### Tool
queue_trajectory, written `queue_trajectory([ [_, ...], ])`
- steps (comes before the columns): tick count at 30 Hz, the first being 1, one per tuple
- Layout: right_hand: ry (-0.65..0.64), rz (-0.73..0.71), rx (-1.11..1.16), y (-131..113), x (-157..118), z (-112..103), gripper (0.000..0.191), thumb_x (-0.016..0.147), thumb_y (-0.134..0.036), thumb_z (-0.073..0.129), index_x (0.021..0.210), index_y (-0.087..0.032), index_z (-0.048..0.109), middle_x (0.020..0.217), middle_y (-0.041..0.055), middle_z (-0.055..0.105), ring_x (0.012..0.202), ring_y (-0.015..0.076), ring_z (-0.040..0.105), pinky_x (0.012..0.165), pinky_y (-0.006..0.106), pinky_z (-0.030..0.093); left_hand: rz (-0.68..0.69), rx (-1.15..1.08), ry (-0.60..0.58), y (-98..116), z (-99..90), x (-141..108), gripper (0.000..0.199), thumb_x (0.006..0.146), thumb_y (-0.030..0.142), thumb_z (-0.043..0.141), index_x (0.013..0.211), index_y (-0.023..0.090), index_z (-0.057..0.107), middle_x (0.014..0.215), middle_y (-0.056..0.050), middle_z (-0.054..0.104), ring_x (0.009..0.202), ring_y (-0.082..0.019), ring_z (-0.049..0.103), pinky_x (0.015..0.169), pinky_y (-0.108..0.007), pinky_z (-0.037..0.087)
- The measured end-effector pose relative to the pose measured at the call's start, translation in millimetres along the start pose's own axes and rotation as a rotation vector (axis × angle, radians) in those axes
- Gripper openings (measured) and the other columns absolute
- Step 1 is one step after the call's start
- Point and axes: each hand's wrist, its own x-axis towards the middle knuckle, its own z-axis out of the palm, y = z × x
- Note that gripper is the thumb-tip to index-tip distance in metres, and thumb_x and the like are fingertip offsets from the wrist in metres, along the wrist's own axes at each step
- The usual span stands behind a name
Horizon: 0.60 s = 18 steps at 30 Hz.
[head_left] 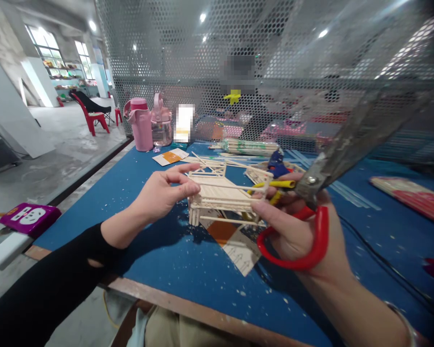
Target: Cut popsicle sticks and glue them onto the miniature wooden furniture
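Observation:
A small model bed built of pale wooden sticks (pixel 222 192) is held up over the blue table. At its left end, my left hand (pixel 162 193) pinches the frame between thumb and fingers. My right hand (pixel 292 226) grips the model's right end with thumb and fingertips. The same hand also carries large scissors with red handles (pixel 323 236), their dark blades pointing up and away to the right. Yellow handles (pixel 282 184) show beside the right fingers; what tool they belong to is partly hidden. Beneath the model lies a white and orange card (pixel 240 250).
Loose sticks and a bagged bundle of sticks (pixel 249 146) lie behind the model. A pink thermos (pixel 142 127) and a clear bottle (pixel 161 127) stand at the back left. A perforated metal screen (pixel 188 58) closes the far side. A purple power strip (pixel 31 218) sits at the left edge.

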Motion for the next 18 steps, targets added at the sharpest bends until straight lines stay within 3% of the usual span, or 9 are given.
queue_trajectory([
  [4,0.022,-0.085,-0.058,-2.3,-2.1,2.2,0.038,0.058,-0.017,0.077,0.084,-0.033,0.054,0.075,-0.0048,0.059,0.073,0.0190,0.062,0.070,0.040,0.055,0.236,0.322,0.268,2.9,3.5,-0.5,0.010,0.074,0.025,0.070,0.065,0.020,0.069,0.096,-0.005,0.070,0.095,-0.018,0.062,0.093,-0.036,0.044],
  [6,0.040,-0.102,-0.072,-2.8,-1.8,2.7,0.037,0.059,-0.017,0.076,0.083,-0.033,0.053,0.074,-0.0052,0.058,0.072,0.0188,0.062,0.072,0.040,0.054,0.220,0.335,0.398,0.9,0.1,2.4,0.012,0.079,0.027,0.065,0.070,0.020,0.068,0.084,-0.003,0.071,0.084,-0.016,0.063,0.084,-0.032,0.048],
  [8,0.072,-0.106,-0.067,-2.8,-0.7,2.8,0.038,0.058,-0.016,0.077,0.082,-0.032,0.052,0.073,-0.0050,0.059,0.072,0.0186,0.061,0.073,0.040,0.053,0.110,0.308,0.489,-3.5,-7.3,7.6,0.018,0.084,0.030,0.058,0.074,0.018,0.067,0.074,-0.003,0.071,0.070,-0.015,0.062,0.072,-0.029,0.050],
  [10,0.095,-0.109,-0.056,-2.8,0.3,2.7,0.039,0.057,-0.014,0.077,0.081,-0.032,0.052,0.073,-0.0045,0.060,0.073,0.0187,0.060,0.072,0.039,0.052,-0.054,0.314,0.469,-8.5,-15.5,12.7,0.022,0.087,0.030,0.053,0.076,0.016,0.067,0.065,-0.004,0.068,0.055,-0.013,0.058,0.059,-0.028,0.048],
  [12,0.094,-0.110,-0.050,-3.0,0.4,2.6,0.039,0.057,-0.013,0.076,0.081,-0.033,0.052,0.073,-0.0044,0.060,0.073,0.0186,0.060,0.072,0.038,0.052,-0.138,0.387,0.376,-11.0,-20.2,14.9,0.016,0.083,0.020,0.054,0.081,0.015,0.069,0.067,-0.006,0.069,0.058,-0.015,0.060,0.060,-0.029,0.049],
  [14,0.083,-0.113,-0.066,-3.7,-0.5,2.7,0.038,0.058,-0.014,0.076,0.081,-0.033,0.052,0.072,-0.0045,0.059,0.071,0.0185,0.061,0.072,0.038,0.053,-0.065,0.422,0.304,-9.1,-17.6,12.5,0.023,0.074,0.008,0.056,0.092,0.015,0.070,0.090,-0.009,0.072,0.082,-0.018,0.064,0.075,-0.032,0.050],
  [16,0.066,-0.116,-0.107,-4.4,-2.0,3.0,0.037,0.059,-0.015,0.075,0.083,-0.032,0.052,0.073,-0.0048,0.060,0.071,0.0183,0.062,0.071,0.038,0.054,0.053,0.329,0.243,-3.6,-7.9,5.8,0.032,0.073,0.008,0.056,0.101,0.018,0.068,0.113,-0.008,0.067,0.103,-0.019,0.059,0.089,-0.034,0.046],
  [18,0.039,-0.123,-0.156,-4.8,-3.8,3.9,0.036,0.060,-0.016,0.075,0.085,-0.030,0.052,0.074,-0.0051,0.061,0.070,0.0178,0.063,0.069,0.037,0.055,0.015,0.195,0.135,2.0,5.7,-2.7,0.021,0.081,0.024,0.054,0.096,0.018,0.068,0.105,-0.007,0.069,0.097,-0.018,0.060,0.085,-0.034,0.047],
])
